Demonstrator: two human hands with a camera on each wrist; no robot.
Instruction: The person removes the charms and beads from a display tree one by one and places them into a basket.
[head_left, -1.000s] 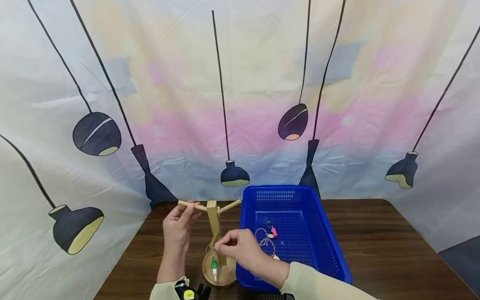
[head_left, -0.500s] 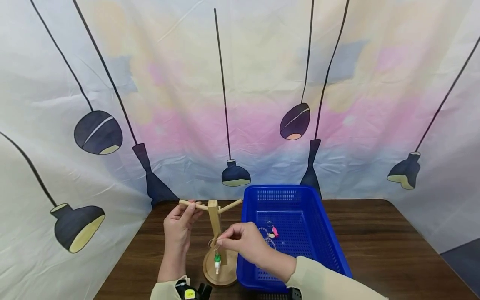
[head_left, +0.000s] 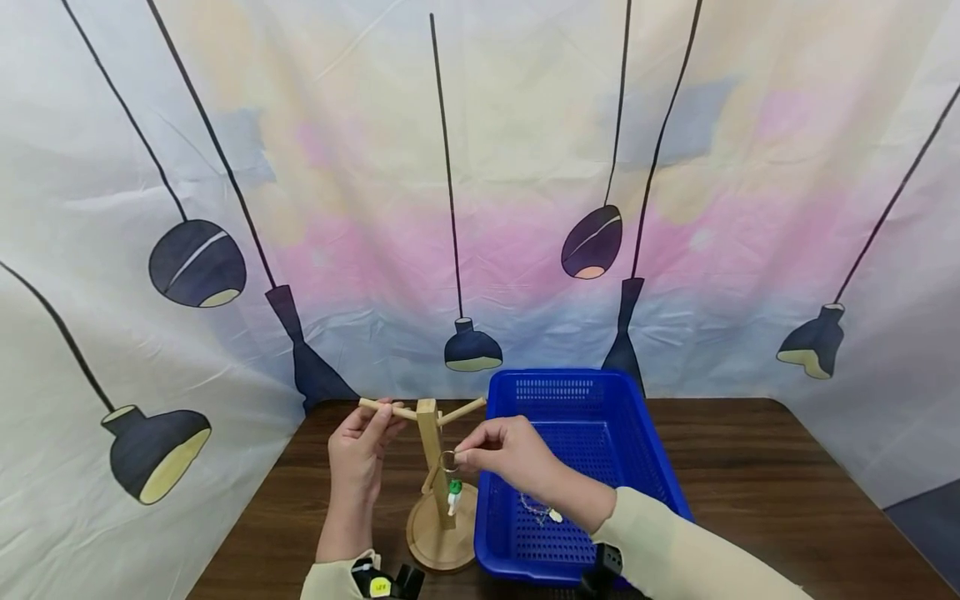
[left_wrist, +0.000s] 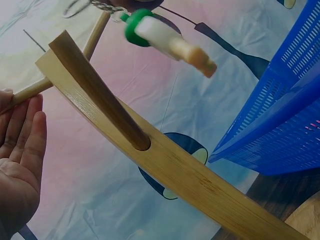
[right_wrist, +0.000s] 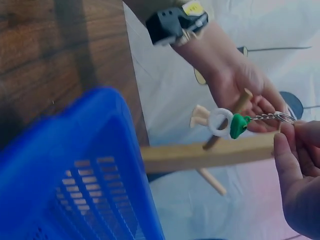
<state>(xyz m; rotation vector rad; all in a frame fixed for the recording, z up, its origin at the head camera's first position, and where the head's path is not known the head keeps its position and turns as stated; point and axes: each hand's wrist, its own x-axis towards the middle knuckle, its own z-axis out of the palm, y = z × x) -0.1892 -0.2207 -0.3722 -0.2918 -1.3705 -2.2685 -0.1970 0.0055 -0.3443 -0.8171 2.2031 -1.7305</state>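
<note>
A wooden stand (head_left: 430,437) with several pegs rises from a round base (head_left: 429,546). My left hand (head_left: 352,458) grips its left upper peg (left_wrist: 31,92) between thumb and fingers. Just right of the post, my right hand (head_left: 517,454) pinches the metal ring of a keychain (head_left: 454,492). In the right wrist view, the chain (right_wrist: 263,117) runs from the ring to a figure with a green top (right_wrist: 239,126), a white ring-shaped middle and tan legs. The keychain hangs in the air near the lower peg (left_wrist: 102,92), its ring apart from that peg.
A blue perforated basket (head_left: 660,454) stands right of the stand, under my right forearm. Inside lies a beaded string with a pale charm (head_left: 555,516). Behind the dark wooden table (head_left: 750,492) hangs a cloth (head_left: 525,167) printed with lamps.
My right hand has moved up and to the right, carrying the keychain away from the lower peg. The left hand stays on its peg. The pink item in the basket is now hidden.
</note>
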